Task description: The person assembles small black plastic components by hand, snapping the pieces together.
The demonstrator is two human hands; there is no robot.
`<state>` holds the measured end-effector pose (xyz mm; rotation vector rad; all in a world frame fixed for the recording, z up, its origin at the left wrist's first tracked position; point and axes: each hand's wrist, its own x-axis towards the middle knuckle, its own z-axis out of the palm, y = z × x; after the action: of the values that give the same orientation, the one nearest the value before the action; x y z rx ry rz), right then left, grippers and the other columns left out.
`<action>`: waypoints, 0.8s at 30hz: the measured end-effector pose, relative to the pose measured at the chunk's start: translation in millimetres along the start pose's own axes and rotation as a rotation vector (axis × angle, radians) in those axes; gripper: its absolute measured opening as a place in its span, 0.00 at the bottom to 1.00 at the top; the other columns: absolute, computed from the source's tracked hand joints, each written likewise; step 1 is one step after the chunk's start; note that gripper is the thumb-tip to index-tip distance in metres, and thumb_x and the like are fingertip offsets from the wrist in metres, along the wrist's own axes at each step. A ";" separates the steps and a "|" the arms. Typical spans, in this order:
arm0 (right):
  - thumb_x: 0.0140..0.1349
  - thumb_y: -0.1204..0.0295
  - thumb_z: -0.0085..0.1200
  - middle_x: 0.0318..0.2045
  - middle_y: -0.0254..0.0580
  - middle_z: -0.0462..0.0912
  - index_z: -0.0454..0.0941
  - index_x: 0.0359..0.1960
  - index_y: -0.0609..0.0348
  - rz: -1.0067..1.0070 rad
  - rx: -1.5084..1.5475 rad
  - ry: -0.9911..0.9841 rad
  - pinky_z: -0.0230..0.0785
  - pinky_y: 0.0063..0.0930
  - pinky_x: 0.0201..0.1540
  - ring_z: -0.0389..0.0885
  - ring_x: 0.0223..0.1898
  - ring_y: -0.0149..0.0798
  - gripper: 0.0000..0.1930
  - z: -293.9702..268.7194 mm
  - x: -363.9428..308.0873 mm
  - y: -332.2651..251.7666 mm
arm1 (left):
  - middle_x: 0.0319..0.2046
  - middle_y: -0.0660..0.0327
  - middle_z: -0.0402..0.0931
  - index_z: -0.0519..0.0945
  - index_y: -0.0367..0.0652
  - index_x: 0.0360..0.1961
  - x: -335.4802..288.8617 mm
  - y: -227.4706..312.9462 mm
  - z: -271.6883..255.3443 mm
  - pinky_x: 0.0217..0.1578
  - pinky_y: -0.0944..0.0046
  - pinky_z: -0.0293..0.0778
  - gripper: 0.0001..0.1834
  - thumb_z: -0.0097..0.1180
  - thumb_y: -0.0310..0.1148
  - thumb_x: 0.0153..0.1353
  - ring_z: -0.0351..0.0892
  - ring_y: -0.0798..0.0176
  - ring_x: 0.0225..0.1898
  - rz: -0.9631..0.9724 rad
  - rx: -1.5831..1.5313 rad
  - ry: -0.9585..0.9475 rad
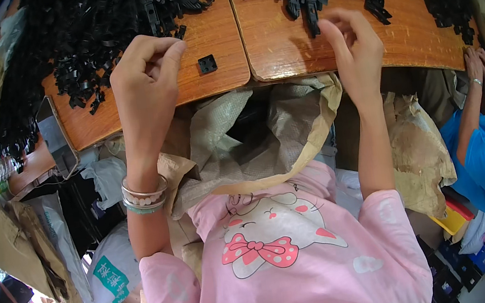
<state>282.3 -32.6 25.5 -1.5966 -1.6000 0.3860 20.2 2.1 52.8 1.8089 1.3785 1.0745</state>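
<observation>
Wooden table [279, 38] (scuffed), black parts [138, 5], sack [225, 157]

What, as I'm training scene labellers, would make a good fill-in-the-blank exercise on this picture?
1. The stacked bracelets circle the pink-shirted person's ____ arm.
2. The small square piece on the wooden table, between the left hand and right hand, is coloured ____.
3. The co-worker's shirt is coloured ____.
Missing words: left; black; blue.

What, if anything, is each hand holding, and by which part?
Nothing shows in the right hand; whether the curled left hand holds anything cannot be told.
</observation>
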 end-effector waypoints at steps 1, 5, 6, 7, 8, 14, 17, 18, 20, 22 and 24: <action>0.55 0.74 0.58 0.31 0.43 0.80 0.75 0.44 0.64 0.036 -0.070 0.094 0.70 0.27 0.33 0.79 0.29 0.38 0.15 3.7 9.3 4.7 | 0.21 0.67 0.72 0.81 0.34 0.30 1.3 -4.0 -1.1 0.23 0.75 0.60 0.03 0.59 0.24 0.56 0.62 0.78 0.22 0.031 0.072 0.034; 0.57 0.76 0.55 0.31 0.42 0.79 0.73 0.49 0.64 0.046 -0.132 0.056 0.70 0.25 0.33 0.78 0.27 0.34 0.17 11.0 12.7 17.8 | 0.22 0.67 0.72 0.81 0.35 0.30 -1.8 -12.5 -5.4 0.23 0.76 0.60 0.02 0.59 0.23 0.56 0.62 0.77 0.21 0.056 0.136 0.058; 0.58 0.77 0.55 0.32 0.41 0.79 0.72 0.51 0.64 0.169 0.072 0.031 0.70 0.24 0.32 0.77 0.28 0.30 0.18 7.7 7.1 16.4 | 0.22 0.67 0.72 0.81 0.35 0.30 -4.7 -14.5 -7.3 0.23 0.76 0.60 0.02 0.59 0.23 0.55 0.62 0.77 0.21 0.037 0.122 0.068; 0.58 0.79 0.54 0.32 0.40 0.79 0.71 0.52 0.64 0.293 0.276 0.007 0.70 0.23 0.32 0.76 0.28 0.27 0.19 4.6 2.2 15.4 | 0.22 0.67 0.72 0.81 0.36 0.30 -6.5 -17.5 -8.8 0.23 0.76 0.60 0.02 0.59 0.23 0.55 0.62 0.77 0.21 0.018 0.108 0.078; 0.59 0.81 0.51 0.33 0.39 0.78 0.71 0.54 0.65 0.300 0.316 0.024 0.70 0.21 0.30 0.76 0.30 0.25 0.19 2.4 -0.1 14.9 | 0.22 0.67 0.72 0.81 0.36 0.30 -6.4 -22.8 -10.8 0.23 0.76 0.60 0.02 0.59 0.23 0.55 0.62 0.77 0.21 0.013 0.108 0.077; 0.61 0.82 0.47 0.35 0.38 0.78 0.72 0.54 0.66 0.334 0.550 -0.006 0.69 0.19 0.32 0.75 0.31 0.25 0.17 -7.5 -4.4 12.3 | 0.24 0.66 0.72 0.81 0.36 0.30 -7.9 -36.5 -16.8 0.23 0.77 0.60 0.02 0.59 0.22 0.55 0.64 0.77 0.22 -0.014 0.064 0.108; 0.62 0.80 0.47 0.37 0.38 0.78 0.73 0.54 0.65 0.364 0.640 -0.072 0.67 0.18 0.36 0.74 0.34 0.25 0.17 -12.7 -9.1 21.3 | 0.25 0.64 0.73 0.80 0.36 0.31 -10.3 -33.6 -16.0 0.24 0.75 0.63 0.03 0.59 0.22 0.55 0.66 0.75 0.22 0.056 0.220 0.141; 0.63 0.78 0.47 0.40 0.39 0.78 0.73 0.54 0.64 0.375 0.696 -0.136 0.66 0.17 0.40 0.74 0.37 0.26 0.17 -9.4 -9.2 17.6 | 0.25 0.63 0.73 0.80 0.36 0.32 -11.8 -36.9 -17.1 0.25 0.74 0.64 0.04 0.59 0.22 0.54 0.67 0.74 0.22 0.085 0.238 0.173; 0.63 0.79 0.47 0.40 0.38 0.78 0.74 0.54 0.64 0.399 0.635 -0.183 0.65 0.17 0.41 0.73 0.38 0.26 0.17 -3.9 -11.4 2.2 | 0.31 0.58 0.73 0.78 0.36 0.37 -15.5 -44.8 -23.2 0.28 0.68 0.69 0.11 0.63 0.24 0.51 0.72 0.65 0.25 0.104 0.345 0.168; 0.61 0.79 0.50 0.34 0.33 0.74 0.76 0.50 0.65 0.262 0.524 -0.156 0.61 0.17 0.35 0.70 0.33 0.26 0.15 12.7 -11.4 -15.4 | 0.34 0.57 0.72 0.78 0.36 0.39 -17.9 -47.9 -23.6 0.29 0.65 0.70 0.15 0.64 0.26 0.50 0.74 0.60 0.27 0.104 0.441 0.170; 0.60 0.79 0.51 0.35 0.35 0.74 0.76 0.50 0.65 0.169 0.436 -0.226 0.62 0.17 0.36 0.70 0.34 0.27 0.15 23.3 -11.2 -17.2 | 0.43 0.53 0.69 0.75 0.34 0.44 -18.5 -41.3 -20.8 0.34 0.57 0.73 0.23 0.67 0.32 0.47 0.76 0.50 0.35 0.027 0.575 0.135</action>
<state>252.2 -37.9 19.9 -1.3853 -1.4192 0.9655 -19.5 -4.8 23.6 2.1840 1.8916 0.8794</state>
